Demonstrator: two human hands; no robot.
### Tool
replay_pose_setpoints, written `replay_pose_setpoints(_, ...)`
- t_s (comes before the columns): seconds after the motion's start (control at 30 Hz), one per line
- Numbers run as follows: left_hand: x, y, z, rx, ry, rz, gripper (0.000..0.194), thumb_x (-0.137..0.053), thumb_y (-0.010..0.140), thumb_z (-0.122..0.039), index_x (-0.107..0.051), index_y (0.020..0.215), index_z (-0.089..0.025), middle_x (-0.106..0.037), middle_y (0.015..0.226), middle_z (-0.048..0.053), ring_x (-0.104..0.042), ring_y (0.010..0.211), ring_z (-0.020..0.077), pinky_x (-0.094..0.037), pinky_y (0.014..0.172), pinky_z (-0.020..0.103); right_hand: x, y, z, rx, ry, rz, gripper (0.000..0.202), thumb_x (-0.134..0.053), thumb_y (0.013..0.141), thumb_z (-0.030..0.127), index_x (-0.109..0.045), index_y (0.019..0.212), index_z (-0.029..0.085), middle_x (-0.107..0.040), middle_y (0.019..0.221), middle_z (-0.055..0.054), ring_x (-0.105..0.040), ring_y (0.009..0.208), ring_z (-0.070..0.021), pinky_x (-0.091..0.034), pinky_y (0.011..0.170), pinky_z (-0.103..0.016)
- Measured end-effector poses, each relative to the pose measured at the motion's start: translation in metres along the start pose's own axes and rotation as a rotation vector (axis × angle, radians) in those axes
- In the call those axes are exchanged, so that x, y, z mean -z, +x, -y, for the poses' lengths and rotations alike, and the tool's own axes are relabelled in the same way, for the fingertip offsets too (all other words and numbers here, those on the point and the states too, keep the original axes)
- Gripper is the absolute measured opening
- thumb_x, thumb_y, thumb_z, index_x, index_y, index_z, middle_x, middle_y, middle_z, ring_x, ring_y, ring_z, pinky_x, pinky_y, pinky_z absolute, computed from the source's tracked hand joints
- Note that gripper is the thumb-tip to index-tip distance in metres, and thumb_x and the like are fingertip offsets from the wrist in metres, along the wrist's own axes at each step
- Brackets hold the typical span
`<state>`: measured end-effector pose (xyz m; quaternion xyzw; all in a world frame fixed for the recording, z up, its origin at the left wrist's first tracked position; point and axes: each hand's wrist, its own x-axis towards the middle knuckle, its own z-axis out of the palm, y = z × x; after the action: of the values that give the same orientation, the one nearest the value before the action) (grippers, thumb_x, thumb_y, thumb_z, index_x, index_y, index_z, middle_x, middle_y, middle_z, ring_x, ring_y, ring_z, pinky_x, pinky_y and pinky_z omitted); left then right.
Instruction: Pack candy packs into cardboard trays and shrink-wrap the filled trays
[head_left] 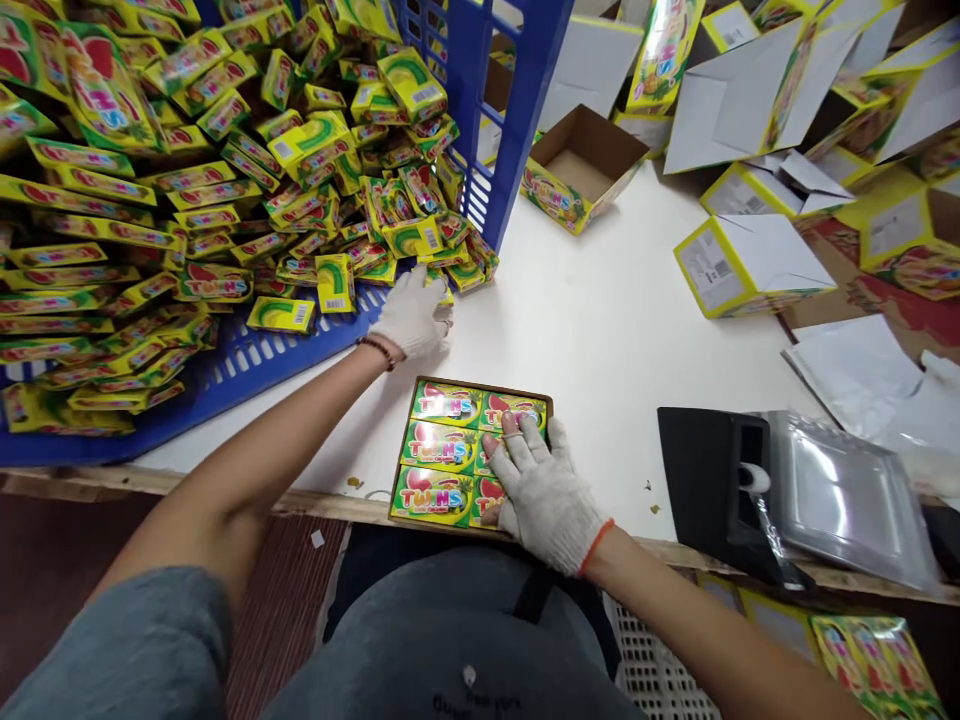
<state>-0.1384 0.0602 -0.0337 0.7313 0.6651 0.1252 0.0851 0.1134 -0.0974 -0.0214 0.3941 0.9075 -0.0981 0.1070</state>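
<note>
My left hand, in a white knit glove with bare fingertips, reaches to the open corner of a blue plastic crate. Its fingers curl around a small yellow-green candy box, which is partly hidden by the hand. Against my body at the table edge lies an open display carton, filled with rows of small "Twins" candy boxes. My right hand, also gloved, rests flat over the carton's right side with fingers spread, covering several boxes.
Heaped candy boxes fill the crate. An empty display carton stands behind, near several folded cartons. At the right lie a black tray, a tape roll and clear plastic sleeves. The white table ends at my waist.
</note>
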Motion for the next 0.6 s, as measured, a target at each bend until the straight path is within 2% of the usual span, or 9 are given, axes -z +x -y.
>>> replay_pose_setpoints(0.07,-0.011,0.014,0.01,0.017,0.013,0.046,0.051,-0.068,0.079,-0.022,-0.056,0.128,-0.011,-0.049,0.139,0.02,-0.049,0.125,0.0351,-0.04,0.106,0.045,-0.006,-0.001,0.002,0.004,0.015,-0.012,0.074,-0.056,0.089,0.058,-0.047,0.149,0.014,-0.037,0.156,-0.025,-0.032,0.145,-0.0453,-0.014,0.114,-0.07)
replay_pose_setpoints(0.13,-0.016,0.021,0.017,0.051,0.017,0.068,0.038,-0.06,0.083,-0.016,-0.06,0.12,-0.011,-0.057,0.129,0.019,-0.057,0.115,0.031,-0.044,0.098,0.041,-0.01,0.0,0.0,0.009,0.009,-0.026,0.073,-0.056,0.09,0.057,-0.047,0.149,0.015,-0.037,0.156,-0.024,-0.032,0.145,-0.0444,-0.014,0.115,-0.07)
replay_pose_setpoints(0.2,-0.014,0.022,0.021,0.088,0.027,0.047,0.027,-0.052,0.088,-0.015,-0.061,0.113,-0.012,-0.061,0.119,0.018,-0.061,0.11,0.0291,-0.045,0.094,0.04,-0.012,0.0,-0.005,0.03,0.003,-0.045,0.071,-0.058,0.09,0.054,-0.048,0.149,0.016,-0.038,0.156,-0.024,-0.033,0.145,-0.0437,-0.016,0.115,-0.07)
replay_pose_setpoints(0.27,-0.004,0.019,0.022,0.136,-0.046,-0.04,0.02,-0.049,0.091,-0.019,-0.061,0.107,-0.014,-0.064,0.111,0.015,-0.061,0.109,0.0283,-0.046,0.093,0.038,-0.012,0.0,-0.013,0.059,0.029,-0.099,0.066,-0.06,0.09,0.048,-0.051,0.146,0.015,-0.04,0.154,-0.024,-0.035,0.144,-0.0433,-0.019,0.114,-0.069)
replay_pose_setpoints(0.33,0.008,0.008,0.019,0.213,-0.313,-0.174,0.013,-0.052,0.091,-0.023,-0.06,0.098,-0.016,-0.065,0.102,0.012,-0.062,0.105,0.0263,-0.048,0.091,0.037,-0.011,0.0,-0.022,0.079,0.139,-0.208,0.059,-0.059,0.091,0.039,-0.054,0.142,0.012,-0.047,0.15,-0.024,-0.038,0.142,-0.0414,-0.026,0.115,-0.065)
replay_pose_setpoints(0.4,0.018,-0.012,0.011,0.271,-0.609,-0.257,0.013,-0.053,0.092,-0.028,-0.057,0.092,-0.016,-0.066,0.094,0.009,-0.065,0.092,0.0214,-0.052,0.084,0.034,-0.007,0.001,-0.028,0.036,0.366,-0.359,0.055,-0.053,0.093,0.033,-0.051,0.143,0.011,-0.054,0.144,-0.023,-0.043,0.139,-0.0362,-0.034,0.114,-0.059)
replay_pose_setpoints(0.47,0.025,-0.043,-0.004,0.283,-0.896,-0.215,0.02,-0.052,0.094,-0.036,-0.055,0.095,-0.017,-0.066,0.092,0.007,-0.067,0.08,0.017,-0.056,0.076,0.033,-0.001,0.007,-0.027,-0.059,0.68,-0.447,0.056,-0.048,0.096,0.034,-0.043,0.148,0.014,-0.057,0.141,-0.02,-0.052,0.133,-0.0302,-0.043,0.109,-0.052)
replay_pose_setpoints(0.53,0.028,-0.08,-0.025,0.268,-1.22,-0.11,0.031,-0.057,0.091,-0.047,-0.053,0.103,-0.018,-0.067,0.096,0.008,-0.067,0.076,0.0157,-0.058,0.073,0.034,0.007,0.018,-0.018,-0.092,0.99,-0.407,0.061,-0.046,0.097,0.041,-0.035,0.151,0.017,-0.058,0.139,-0.019,-0.06,0.123,-0.0268,-0.051,0.102,-0.046)
replay_pose_setpoints(0.6,0.027,-0.117,-0.047,0.248,-1.459,-0.002,0.045,-0.067,0.083,-0.053,-0.053,0.108,-0.019,-0.068,0.102,0.009,-0.068,0.08,0.0168,-0.058,0.074,0.034,0.012,0.031,-0.005,-0.031,1.164,-0.351,0.062,-0.038,0.099,0.049,-0.029,0.153,0.019,-0.059,0.136,-0.018,-0.064,0.116,-0.0252,-0.055,0.094,-0.043)
